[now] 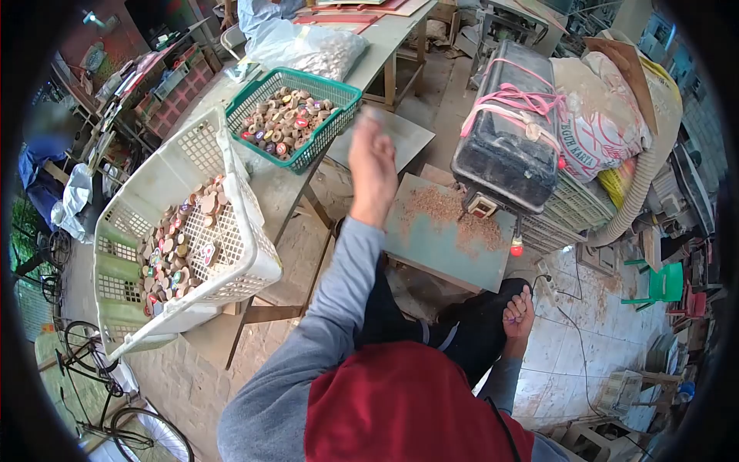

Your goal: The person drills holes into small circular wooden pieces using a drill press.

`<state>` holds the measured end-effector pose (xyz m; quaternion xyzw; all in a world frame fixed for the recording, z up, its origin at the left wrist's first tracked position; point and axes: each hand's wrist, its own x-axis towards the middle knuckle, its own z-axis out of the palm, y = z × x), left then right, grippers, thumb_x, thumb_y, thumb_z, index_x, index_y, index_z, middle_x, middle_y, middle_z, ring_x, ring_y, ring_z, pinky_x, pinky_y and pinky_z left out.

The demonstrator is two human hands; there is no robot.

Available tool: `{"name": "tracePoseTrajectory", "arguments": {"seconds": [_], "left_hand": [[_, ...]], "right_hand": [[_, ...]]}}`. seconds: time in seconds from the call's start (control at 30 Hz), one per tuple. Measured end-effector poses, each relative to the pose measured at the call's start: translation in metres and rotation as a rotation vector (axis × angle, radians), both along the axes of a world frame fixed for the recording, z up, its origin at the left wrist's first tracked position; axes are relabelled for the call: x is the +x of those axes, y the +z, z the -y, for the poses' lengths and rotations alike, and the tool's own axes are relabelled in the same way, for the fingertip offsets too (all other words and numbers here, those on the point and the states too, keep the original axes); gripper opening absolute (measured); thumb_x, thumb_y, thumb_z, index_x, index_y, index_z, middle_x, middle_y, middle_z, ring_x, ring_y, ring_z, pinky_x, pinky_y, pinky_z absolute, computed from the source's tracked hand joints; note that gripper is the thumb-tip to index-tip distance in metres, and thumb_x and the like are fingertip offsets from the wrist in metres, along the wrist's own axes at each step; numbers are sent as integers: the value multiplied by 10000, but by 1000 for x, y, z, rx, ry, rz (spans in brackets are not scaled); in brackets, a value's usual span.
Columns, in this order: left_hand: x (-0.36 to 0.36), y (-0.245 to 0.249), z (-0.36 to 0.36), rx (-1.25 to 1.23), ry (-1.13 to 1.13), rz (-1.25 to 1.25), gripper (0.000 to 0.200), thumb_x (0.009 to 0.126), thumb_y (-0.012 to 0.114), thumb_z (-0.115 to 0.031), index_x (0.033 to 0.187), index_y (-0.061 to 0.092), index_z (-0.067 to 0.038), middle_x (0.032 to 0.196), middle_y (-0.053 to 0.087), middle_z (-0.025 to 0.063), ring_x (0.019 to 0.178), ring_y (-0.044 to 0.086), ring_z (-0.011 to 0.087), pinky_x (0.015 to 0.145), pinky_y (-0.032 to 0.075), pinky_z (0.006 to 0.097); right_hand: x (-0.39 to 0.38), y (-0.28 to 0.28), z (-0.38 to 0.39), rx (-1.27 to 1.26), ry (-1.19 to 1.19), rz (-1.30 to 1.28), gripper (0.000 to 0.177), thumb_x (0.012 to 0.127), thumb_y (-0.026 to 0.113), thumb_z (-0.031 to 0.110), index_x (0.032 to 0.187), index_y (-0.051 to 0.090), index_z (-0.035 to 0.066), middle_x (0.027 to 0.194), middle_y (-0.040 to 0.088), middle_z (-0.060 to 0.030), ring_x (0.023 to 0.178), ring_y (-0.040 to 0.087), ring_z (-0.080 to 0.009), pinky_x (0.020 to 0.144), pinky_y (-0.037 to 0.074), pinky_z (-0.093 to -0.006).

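Observation:
My left hand [372, 171] is raised beside the right end of a green plastic basket [356, 95]. Motion blurs its fingers. Inside that basket lies a heap of small round wooden pieces [277, 115], some with coloured faces. Lower down, my right hand [518, 313] is by my knee, palm turned up and fingers curled in; a small purple spot shows among them, too small to name. In front of my knees, wood shavings [454, 212] are scattered over a pale green board [416, 245], below a dark machine [508, 131] tied with pink cord.
A large white crate [254, 266] at left holds more wooden pieces, tilted on the table's near end. Behind the green basket lies a clear plastic bag [308, 48]. Printed sacks [604, 115] and a ribbed hose [639, 181] crowd the right. A cable [581, 346] trails across the floor.

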<state>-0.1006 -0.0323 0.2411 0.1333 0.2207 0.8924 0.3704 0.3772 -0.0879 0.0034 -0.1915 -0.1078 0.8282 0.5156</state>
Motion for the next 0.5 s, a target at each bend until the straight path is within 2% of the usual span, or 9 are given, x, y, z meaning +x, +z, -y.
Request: {"name": "tracePoseTrajectory", "arguments": {"seconds": [0.1, 0.2, 0.23, 0.27, 0.3, 0.33, 0.37, 0.43, 0.5], "left_hand": [[-20, 21, 0, -2, -103, 160, 459, 964, 631, -446, 1260, 551, -104, 1068, 557, -30, 802, 497, 87, 737, 407, 271], [14, -21, 26, -148, -217, 68, 447, 968, 634, -431, 1257, 579, -94, 979, 623, -47, 802, 545, 80, 708, 414, 244], [31, -41, 40, -216, -288, -38, 334, 983, 612, -370, 1169, 600, -93, 900, 587, -47, 754, 506, 82, 680, 392, 248], [52, -61, 54, -271, -378, -150, 234, 997, 590, -308, 1082, 622, -92, 822, 550, -46, 707, 467, 85, 651, 371, 252], [79, -83, 69, -384, -328, -386, 250, 1016, 569, -310, 911, 621, -89, 724, 475, -53, 663, 421, 74, 606, 341, 269], [97, -111, 85, -470, -444, -494, 253, 1015, 574, -300, 891, 626, -86, 738, 481, -57, 671, 419, 69, 608, 335, 241], [115, -128, 103, -626, -624, -556, 242, 1003, 593, -261, 994, 665, -30, 788, 547, -48, 720, 471, 61, 660, 385, 220], [146, -152, 127, -523, -798, -748, 307, 989, 607, -221, 1148, 657, 37, 864, 620, -20, 787, 539, 70, 736, 444, 225], [168, -158, 143, -581, -863, -788, 272, 977, 589, -157, 1159, 651, 35, 891, 622, 8, 829, 547, 84, 782, 446, 236]], "right_hand": [[-8, 18, 4, -48, -69, 144, 267, 1051, 462, 212, 1275, 587, 138, 777, 535, -9, 526, 429, -98, 477, 377, -256], [-23, 33, 9, -58, -74, 280, 265, 1031, 480, 168, 1267, 595, 136, 680, 444, 29, 491, 383, -78, 456, 348, -238], [-24, 35, 13, -31, -33, 327, 266, 1020, 487, 147, 1261, 599, 134, 638, 390, 47, 477, 360, -67, 445, 331, -229], [-27, 34, 14, 49, 84, 150, 256, 1012, 492, 130, 1243, 605, 125, 614, 311, 63, 475, 335, -52, 434, 308, -218], [-38, 38, 19, 13, 88, 138, 242, 1008, 495, 115, 1223, 606, 119, 620, 339, 70, 480, 339, -50, 426, 305, -217], [-44, 31, 21, -33, 135, 115, 206, 1026, 457, 135, 1165, 608, 107, 609, 359, 61, 468, 354, -66, 432, 324, -228], [-52, 20, 25, -102, 155, 39, 156, 1011, 478, 120, 1099, 607, 101, 630, 384, 49, 481, 364, -73, 431, 324, -235], [-84, 50, 37, -131, 267, 192, 107, 971, 549, 88, 1063, 602, 102, 652, 393, 46, 496, 344, -66, 425, 297, -238], [-111, 59, 45, -121, 311, 284, 110, 974, 569, 88, 1073, 610, 108, 653, 396, 49, 492, 316, -50, 437, 265, -236]]}}
